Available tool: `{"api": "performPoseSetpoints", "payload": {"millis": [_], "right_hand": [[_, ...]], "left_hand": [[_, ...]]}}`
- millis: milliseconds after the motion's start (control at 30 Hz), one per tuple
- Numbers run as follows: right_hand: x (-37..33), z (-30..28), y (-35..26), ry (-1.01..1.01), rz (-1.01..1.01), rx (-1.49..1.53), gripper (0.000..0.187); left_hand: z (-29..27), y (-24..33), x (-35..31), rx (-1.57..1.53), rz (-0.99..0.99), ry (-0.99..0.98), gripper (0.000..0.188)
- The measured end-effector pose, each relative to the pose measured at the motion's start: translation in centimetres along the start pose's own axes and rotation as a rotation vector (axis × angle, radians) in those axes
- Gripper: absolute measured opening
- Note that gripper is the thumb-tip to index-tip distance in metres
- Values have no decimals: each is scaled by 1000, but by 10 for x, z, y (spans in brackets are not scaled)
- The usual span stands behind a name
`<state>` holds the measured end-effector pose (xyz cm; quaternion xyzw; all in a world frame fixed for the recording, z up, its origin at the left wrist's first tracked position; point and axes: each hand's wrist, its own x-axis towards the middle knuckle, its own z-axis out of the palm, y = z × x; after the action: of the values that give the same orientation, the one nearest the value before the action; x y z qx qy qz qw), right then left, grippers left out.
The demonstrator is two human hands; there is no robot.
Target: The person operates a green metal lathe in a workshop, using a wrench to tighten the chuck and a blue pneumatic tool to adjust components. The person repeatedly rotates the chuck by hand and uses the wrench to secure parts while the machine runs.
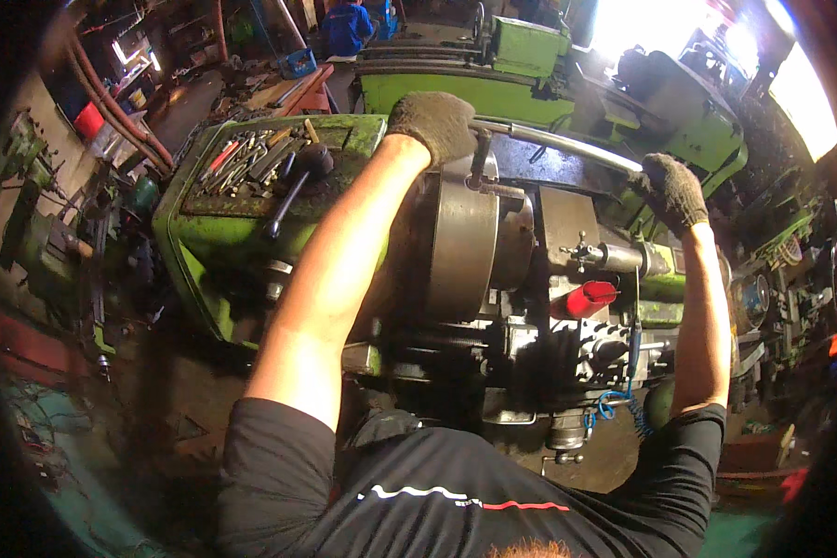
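Observation:
Dark knitted work gloves cover both hands. My left hand [434, 126] is closed at the left end of a chuck key [480, 158], above the lathe chuck [460, 246]. The key's shank reaches down to a jaw at the chuck's right side. A long steel pipe [567, 141] runs rightward from the key's handle, sloping slightly toward me. Around its far right end my right hand [671, 191] is closed. Both arms are stretched out over the green lathe [191, 223]. Just how the pipe meets the key's handle is hard to make out.
Wrenches and other loose tools [251, 163] lie on the headstock at left, beside a black lever [293, 200]. A red cup [593, 298] stands on the carriage, near a coiled blue hose [609, 405]. Another green machine [465, 88] and a person in blue [347, 28] are farther back.

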<state>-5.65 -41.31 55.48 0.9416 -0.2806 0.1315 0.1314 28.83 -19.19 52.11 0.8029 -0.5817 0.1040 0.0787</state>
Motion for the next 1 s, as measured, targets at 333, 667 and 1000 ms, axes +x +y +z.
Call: {"api": "performPoseSetpoints", "payload": {"millis": [333, 667, 1000], "right_hand": [[-11, -6, -34, -17, 212, -75, 51], [4, -11, -49, -128, 398, -20, 74], [1, -15, -82, -34, 441, 33, 77]], "left_hand": [[5, -21, 26, 104, -13, 4, 42], [19, -30, 39, 59, 202, 107, 37], [34, -43, 43, 83, 209, 236, 35]]}}
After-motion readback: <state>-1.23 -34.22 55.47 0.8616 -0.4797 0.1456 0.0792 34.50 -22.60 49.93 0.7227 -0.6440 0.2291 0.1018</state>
